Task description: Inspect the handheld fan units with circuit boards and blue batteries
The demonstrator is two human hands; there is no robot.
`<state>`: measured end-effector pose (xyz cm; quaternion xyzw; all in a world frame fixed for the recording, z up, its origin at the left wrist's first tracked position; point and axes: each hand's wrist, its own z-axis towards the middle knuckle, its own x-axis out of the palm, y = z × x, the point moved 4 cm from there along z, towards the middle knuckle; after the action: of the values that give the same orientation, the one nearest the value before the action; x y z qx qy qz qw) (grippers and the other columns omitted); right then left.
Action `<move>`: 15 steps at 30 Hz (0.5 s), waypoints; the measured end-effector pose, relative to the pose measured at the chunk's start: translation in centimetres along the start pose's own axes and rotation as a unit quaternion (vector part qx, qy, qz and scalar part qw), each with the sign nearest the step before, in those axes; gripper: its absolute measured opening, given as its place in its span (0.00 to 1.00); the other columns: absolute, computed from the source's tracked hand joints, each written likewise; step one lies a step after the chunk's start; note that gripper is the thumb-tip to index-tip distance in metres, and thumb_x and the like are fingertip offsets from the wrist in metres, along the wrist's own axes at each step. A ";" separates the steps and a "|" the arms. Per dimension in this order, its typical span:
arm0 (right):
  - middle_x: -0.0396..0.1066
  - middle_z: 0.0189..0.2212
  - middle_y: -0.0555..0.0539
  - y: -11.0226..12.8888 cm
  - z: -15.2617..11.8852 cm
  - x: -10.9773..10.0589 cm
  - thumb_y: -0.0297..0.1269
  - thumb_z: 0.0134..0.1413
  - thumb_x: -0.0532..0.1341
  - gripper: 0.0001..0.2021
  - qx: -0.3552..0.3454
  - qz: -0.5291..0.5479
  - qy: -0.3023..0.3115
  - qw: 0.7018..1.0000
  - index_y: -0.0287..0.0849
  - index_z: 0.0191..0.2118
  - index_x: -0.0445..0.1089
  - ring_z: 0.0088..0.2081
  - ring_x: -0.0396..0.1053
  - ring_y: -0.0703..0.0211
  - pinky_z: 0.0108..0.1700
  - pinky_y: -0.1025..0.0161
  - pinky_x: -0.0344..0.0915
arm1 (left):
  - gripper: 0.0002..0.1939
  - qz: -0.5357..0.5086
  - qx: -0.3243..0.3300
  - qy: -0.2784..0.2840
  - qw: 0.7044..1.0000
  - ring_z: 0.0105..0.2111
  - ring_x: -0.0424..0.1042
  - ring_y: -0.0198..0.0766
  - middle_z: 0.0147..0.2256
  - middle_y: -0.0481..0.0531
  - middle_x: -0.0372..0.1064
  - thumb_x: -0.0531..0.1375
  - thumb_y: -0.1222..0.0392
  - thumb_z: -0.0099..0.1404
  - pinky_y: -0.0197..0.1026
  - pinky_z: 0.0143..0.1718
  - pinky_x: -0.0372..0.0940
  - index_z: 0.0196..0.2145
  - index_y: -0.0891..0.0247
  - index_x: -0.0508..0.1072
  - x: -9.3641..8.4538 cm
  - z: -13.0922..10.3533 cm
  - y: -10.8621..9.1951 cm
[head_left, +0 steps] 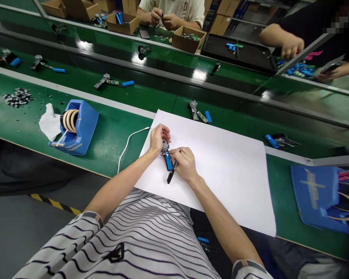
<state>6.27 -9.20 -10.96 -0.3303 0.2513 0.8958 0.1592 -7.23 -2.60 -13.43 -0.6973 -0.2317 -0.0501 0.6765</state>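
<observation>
A small device with a round grey head (165, 146) and a blue cylindrical battery (168, 161) lies on a white sheet (221, 166). My left hand (159, 138) is curled around the device's head end, its fingers partly hiding that end. On the other side, my right hand (185, 163) is closed around a slim black pen-like tool (170, 176), which slants down beside the battery. The right fingertips are close to the join between head and battery, and I cannot make out any small part pinched there.
Left on the green bench stands a blue tape dispenser (87, 126) by a white cloth (50, 122) and a pile of black-and-white bits (18, 97). Another blue dispenser (317, 193) is at right. Device parts (194, 110) lie along the belt. Co-workers' hands (164, 19) are busy opposite.
</observation>
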 end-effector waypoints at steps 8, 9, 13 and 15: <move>0.78 0.34 0.48 0.1 0.1 -0.2 0.19 0.60 0.56 0.14 -0.004 0.014 -0.012 1.000 0.45 0.28 0.58 0.35 0.68 0.56 0.36 0.56 0.61 | 0.24 0.000 -0.005 -0.007 1.000 0.16 0.67 0.33 0.18 0.48 0.65 0.51 0.41 0.68 0.35 0.19 0.60 0.26 0.63 0.68 0.0 0.0 -0.1; 0.78 0.34 0.48 0.1 0.0 -0.1 0.19 0.60 0.56 0.14 -0.004 0.017 -0.012 1.000 0.45 0.28 0.58 0.35 0.68 0.56 0.35 0.56 0.61 | 0.24 0.000 -0.005 -0.006 1.000 0.16 0.67 0.33 0.18 0.48 0.65 0.51 0.41 0.68 0.35 0.19 0.60 0.26 0.63 0.68 0.0 0.0 -0.1; 0.78 0.35 0.47 -0.1 -0.1 0.0 0.19 0.59 0.56 0.14 -0.001 0.025 -0.010 1.000 0.45 0.28 0.58 0.36 0.69 0.56 0.36 0.56 0.62 | 0.23 -0.002 -0.005 -0.004 1.000 0.16 0.67 0.33 0.18 0.48 0.65 0.51 0.43 0.68 0.35 0.19 0.61 0.25 0.63 0.68 0.0 0.0 -0.2; 0.78 0.35 0.47 -0.2 -0.2 0.1 0.19 0.59 0.56 0.14 0.003 0.028 -0.008 1.000 0.45 0.28 0.59 0.36 0.69 0.56 0.36 0.56 0.62 | 0.22 -0.005 -0.005 -0.002 1.000 0.16 0.67 0.33 0.18 0.49 0.65 0.51 0.44 0.69 0.36 0.19 0.61 0.25 0.63 0.68 0.0 0.0 -0.2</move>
<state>6.38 -9.14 -11.20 -0.3157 0.2620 0.9017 0.1367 -7.28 -2.58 -13.25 -0.6993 -0.2365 -0.0530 0.6725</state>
